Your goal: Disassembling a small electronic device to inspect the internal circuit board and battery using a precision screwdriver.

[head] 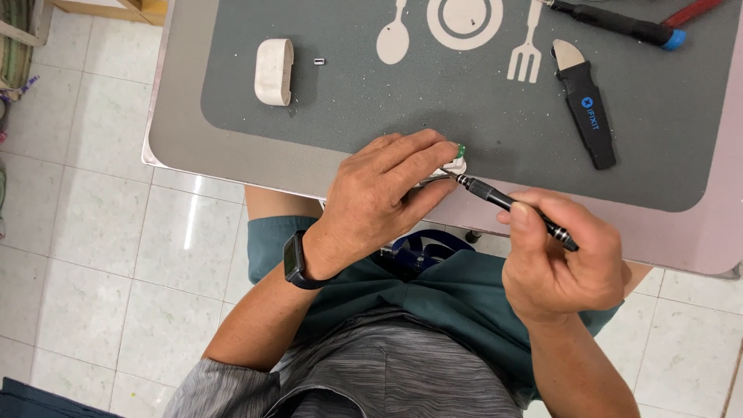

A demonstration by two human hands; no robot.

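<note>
Right hand's (561, 263) screwdriver (515, 207), tip up-left

At frame centre, the left hand (379, 197) pinches a small white part (453, 166); the right hand (561, 259) holds a black screwdriver (515, 206) with its tip at it, over the grey mat (387, 108).

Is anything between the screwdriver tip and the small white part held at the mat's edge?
Nothing visible: the slim black screwdriver in the right hand reaches the small white part pinched by the left hand.
</note>
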